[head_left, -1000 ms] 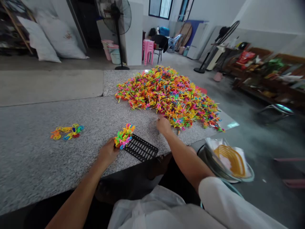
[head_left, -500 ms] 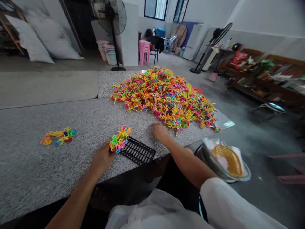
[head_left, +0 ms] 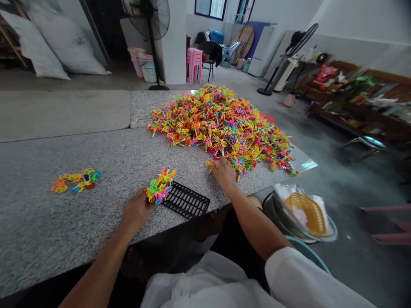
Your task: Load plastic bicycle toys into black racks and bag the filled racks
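A big heap of small bright plastic pieces [head_left: 221, 124] covers the far right of the granite table [head_left: 64, 222]. My right hand [head_left: 224, 174] rests at the heap's near edge, its fingers on an orange piece [head_left: 210, 164]. A black grid tray [head_left: 186, 200] lies near the table's front edge. A cluster of coloured pieces [head_left: 159, 185] stands in the tray's left end. My left hand [head_left: 137, 209] touches the tray's left end just below that cluster.
A small bunch of loose coloured pieces [head_left: 74, 181] lies on the table to the left. A basin with an orange basket [head_left: 305, 211] stands on the floor at the right. Two standing fans [head_left: 150, 25] and pink stools [head_left: 195, 64] stand beyond the table.
My right hand moved forward from the bare table to the heap's edge and onto an orange piece. My left hand stays at the tray.
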The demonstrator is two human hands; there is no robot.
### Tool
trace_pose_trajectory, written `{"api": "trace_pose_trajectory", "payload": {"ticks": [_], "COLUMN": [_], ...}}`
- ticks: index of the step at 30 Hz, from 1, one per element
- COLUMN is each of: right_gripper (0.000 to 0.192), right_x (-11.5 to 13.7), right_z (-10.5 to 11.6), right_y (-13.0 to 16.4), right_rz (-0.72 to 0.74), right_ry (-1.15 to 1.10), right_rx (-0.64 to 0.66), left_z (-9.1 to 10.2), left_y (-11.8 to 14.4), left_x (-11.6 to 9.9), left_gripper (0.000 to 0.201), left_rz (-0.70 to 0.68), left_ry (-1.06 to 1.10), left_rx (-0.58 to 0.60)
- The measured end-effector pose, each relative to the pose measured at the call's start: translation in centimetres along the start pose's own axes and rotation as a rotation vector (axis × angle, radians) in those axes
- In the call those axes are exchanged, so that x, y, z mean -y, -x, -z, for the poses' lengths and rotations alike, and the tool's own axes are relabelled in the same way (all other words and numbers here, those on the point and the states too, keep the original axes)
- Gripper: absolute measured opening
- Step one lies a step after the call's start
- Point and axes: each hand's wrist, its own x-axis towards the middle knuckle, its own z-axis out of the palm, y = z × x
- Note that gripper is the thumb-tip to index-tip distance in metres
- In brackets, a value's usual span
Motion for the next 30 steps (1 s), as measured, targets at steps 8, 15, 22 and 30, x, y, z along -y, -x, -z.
{"api": "trace_pose_trajectory", "payload": {"ticks": [8, 15, 22, 30], "right_gripper": [0.055, 0.041, 0.023, 0.020], "right_x": [0.5, -1.0, -1.5, 1.4], "right_z": [0.2, 1.2, 0.7, -1.5], "right_y": [1.0, 1.5, 2.3, 5.4], "right_rz": [-0.048, 0.038, 0.057, 0.051], "right_ry": [0.004, 0.075, -0.242, -1.039], "right_rx": [0.118, 0.246, 0.265, 0.445], "left_z": [-0.1, 0.3, -0.1, -0.4], "left_y": [0.1, 0.3, 0.4, 0.2], "left_x": [-0.2, -1.2, -0.8, 0.0], "left_gripper": [0.017, 0.014, 0.012, 0.011], "left_rz": [0.015, 0.012, -0.008, -0.022], "left_ry": [-0.007, 0.011, 0.058, 0.061], "left_rx": [-0.010, 0.022, -0.005, -0.017]}}
